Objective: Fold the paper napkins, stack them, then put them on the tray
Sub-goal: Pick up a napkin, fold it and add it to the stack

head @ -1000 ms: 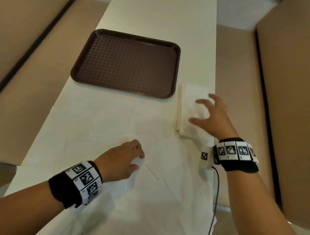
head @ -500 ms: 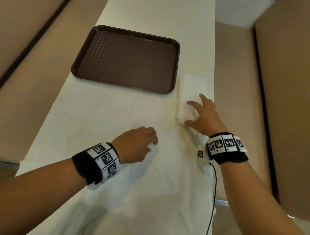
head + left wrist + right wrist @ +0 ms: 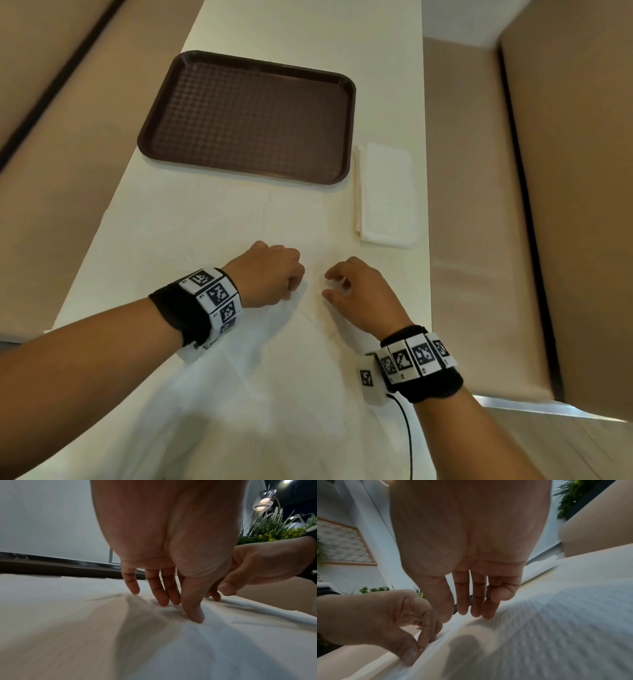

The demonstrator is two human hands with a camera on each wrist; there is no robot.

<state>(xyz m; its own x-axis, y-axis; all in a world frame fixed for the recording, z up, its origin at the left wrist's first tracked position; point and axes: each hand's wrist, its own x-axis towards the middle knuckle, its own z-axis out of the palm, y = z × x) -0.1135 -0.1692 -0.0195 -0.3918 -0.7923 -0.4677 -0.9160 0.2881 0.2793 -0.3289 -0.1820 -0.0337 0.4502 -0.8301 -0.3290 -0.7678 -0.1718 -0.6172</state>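
An unfolded white napkin [image 3: 274,359] lies flat on the near part of the table. My left hand [image 3: 291,284] sits at its far edge, and in the right wrist view the left hand [image 3: 385,615] pinches that edge between thumb and fingers. Close beside it my right hand [image 3: 342,286] touches the napkin [image 3: 556,628] with straight fingertips [image 3: 476,612] and grips nothing. A stack of folded napkins [image 3: 387,195] lies by the table's right edge. The brown tray [image 3: 246,113] to its left has nothing on it.
The cream table [image 3: 308,34] is narrow, and its right edge runs just past the folded stack. Tan benches [image 3: 479,205] flank both sides. A black cable [image 3: 407,428] hangs from my right wrist. Green plants [image 3: 274,530] stand in the background.
My right hand has left the folded stack and come back left to the unfolded napkin's far edge. My left hand has slid forward and right along that napkin to meet it.
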